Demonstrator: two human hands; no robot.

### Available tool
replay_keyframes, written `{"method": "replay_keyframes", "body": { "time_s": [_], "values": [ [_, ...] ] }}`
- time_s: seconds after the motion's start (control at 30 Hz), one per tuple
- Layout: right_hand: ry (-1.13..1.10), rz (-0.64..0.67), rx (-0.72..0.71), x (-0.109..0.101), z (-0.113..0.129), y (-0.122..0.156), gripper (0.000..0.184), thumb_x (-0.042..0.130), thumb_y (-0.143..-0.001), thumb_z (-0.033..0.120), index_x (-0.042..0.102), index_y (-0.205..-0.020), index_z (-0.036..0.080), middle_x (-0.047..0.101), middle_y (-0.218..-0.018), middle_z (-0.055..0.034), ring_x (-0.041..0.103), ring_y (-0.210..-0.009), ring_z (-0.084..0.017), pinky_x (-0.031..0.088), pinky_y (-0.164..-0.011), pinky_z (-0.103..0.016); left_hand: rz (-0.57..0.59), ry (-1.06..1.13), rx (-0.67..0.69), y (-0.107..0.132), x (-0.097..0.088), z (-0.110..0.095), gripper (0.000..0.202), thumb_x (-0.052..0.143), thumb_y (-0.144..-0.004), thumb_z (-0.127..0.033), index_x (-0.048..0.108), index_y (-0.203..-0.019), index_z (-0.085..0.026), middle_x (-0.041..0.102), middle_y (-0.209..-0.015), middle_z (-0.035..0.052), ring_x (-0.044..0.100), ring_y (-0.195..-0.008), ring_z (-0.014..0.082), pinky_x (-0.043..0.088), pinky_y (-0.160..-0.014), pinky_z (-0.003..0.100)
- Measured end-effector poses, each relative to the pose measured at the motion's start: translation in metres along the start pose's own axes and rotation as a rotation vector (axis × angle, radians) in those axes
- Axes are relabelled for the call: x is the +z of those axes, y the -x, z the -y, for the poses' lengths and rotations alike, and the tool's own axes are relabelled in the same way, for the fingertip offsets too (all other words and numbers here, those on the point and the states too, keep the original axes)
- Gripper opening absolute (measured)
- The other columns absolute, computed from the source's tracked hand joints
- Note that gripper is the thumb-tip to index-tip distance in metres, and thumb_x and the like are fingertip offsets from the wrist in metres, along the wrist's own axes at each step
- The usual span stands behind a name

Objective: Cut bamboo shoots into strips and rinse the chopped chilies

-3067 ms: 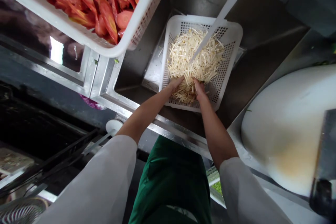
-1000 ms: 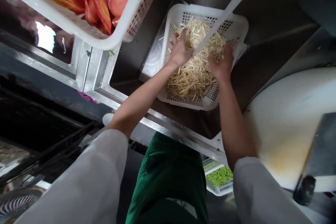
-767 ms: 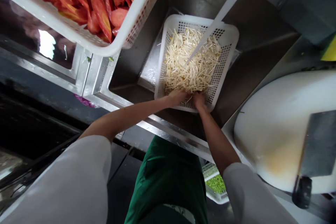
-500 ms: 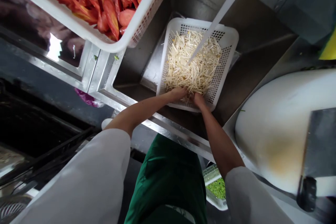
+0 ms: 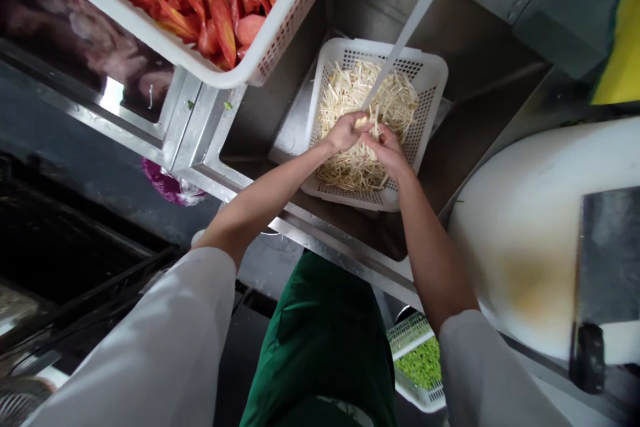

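A white perforated basket [image 5: 430, 73] stands in a steel sink [image 5: 465, 113], filled with pale bean sprouts [image 5: 350, 90]. A stream of water [image 5: 405, 33] falls into it. My left hand [image 5: 345, 131] and my right hand [image 5: 387, 150] meet over the basket's middle, right under the stream. Both are curled around a small bunch of sprouts held between them.
A large white basket [image 5: 280, 47] of sliced carrots sits on the sink's left rim. A round white cutting board [image 5: 530, 227] lies at the right with a cleaver [image 5: 605, 260] on it. Below, a small basket of chopped greens [image 5: 423, 363] shows beside my green apron.
Both hands have risen from the basket's near edge to its middle, lifting a bunch of sprouts under the water stream.
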State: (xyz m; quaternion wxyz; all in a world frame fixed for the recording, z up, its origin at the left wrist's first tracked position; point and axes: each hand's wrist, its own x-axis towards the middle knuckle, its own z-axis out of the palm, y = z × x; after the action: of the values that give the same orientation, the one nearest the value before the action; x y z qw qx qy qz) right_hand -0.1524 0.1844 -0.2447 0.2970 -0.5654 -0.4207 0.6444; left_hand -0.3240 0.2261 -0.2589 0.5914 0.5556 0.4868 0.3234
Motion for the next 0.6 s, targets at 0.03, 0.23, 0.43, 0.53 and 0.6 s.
{"method": "replay_keyframes", "body": {
  "time_s": [0.03,0.23,0.43,0.53,0.6],
  "values": [
    [-0.022,0.01,-0.011,0.003,0.002,-0.006,0.079,0.089,-0.068,0.077,0.071,-0.127,0.028,0.079,-0.115,-0.0074,0.076,-0.108,-0.032,0.068,-0.095,-0.051,-0.053,0.029,-0.008,-0.005,0.001,0.001,0.045,0.071,-0.098,-0.062,0.076,-0.105,-0.018,0.079,-0.098,0.0093,0.073,-0.107,0.029,0.057,-0.105,0.044],
    [-0.049,-0.136,-0.054,0.008,-0.003,-0.037,0.082,0.087,-0.062,0.085,0.074,-0.115,0.024,0.08,-0.114,-0.0111,0.075,-0.117,-0.036,0.063,-0.105,-0.059,-0.116,0.136,-0.15,-0.014,0.0,0.0,0.052,0.065,-0.101,-0.067,0.076,-0.102,-0.017,0.075,-0.084,0.0086,0.076,-0.108,0.0331,0.057,-0.103,0.048],
    [-0.118,-0.201,-0.005,-0.008,-0.004,-0.039,0.079,0.093,-0.055,0.077,0.073,-0.109,0.024,0.08,-0.118,-0.0116,0.075,-0.119,-0.039,0.063,-0.102,-0.064,-0.032,0.195,-0.139,-0.003,-0.012,-0.001,0.03,0.087,-0.086,-0.042,0.078,-0.096,-0.014,0.077,-0.084,0.0038,0.075,-0.091,0.0204,0.062,-0.097,0.038],
    [-0.12,-0.076,0.002,-0.002,0.003,-0.034,0.077,0.09,-0.063,0.077,0.071,-0.119,0.027,0.079,-0.124,-0.01,0.073,-0.124,-0.035,0.064,-0.103,-0.058,-0.121,0.212,-0.133,-0.007,-0.012,0.0,0.028,0.094,-0.077,-0.032,0.072,-0.079,-0.015,0.075,-0.081,0.0028,0.075,-0.091,0.0207,0.062,-0.096,0.038],
    [-0.084,-0.065,-0.023,0.004,0.004,-0.036,0.078,0.084,-0.068,0.084,0.071,-0.122,0.028,0.079,-0.124,-0.0089,0.073,-0.122,-0.032,0.065,-0.102,-0.054,-0.164,0.237,-0.121,-0.01,-0.009,0.001,0.035,0.097,-0.076,-0.031,0.065,-0.071,-0.017,0.072,-0.077,0.0022,0.075,-0.091,0.022,0.062,-0.094,0.038]
  ]
}}
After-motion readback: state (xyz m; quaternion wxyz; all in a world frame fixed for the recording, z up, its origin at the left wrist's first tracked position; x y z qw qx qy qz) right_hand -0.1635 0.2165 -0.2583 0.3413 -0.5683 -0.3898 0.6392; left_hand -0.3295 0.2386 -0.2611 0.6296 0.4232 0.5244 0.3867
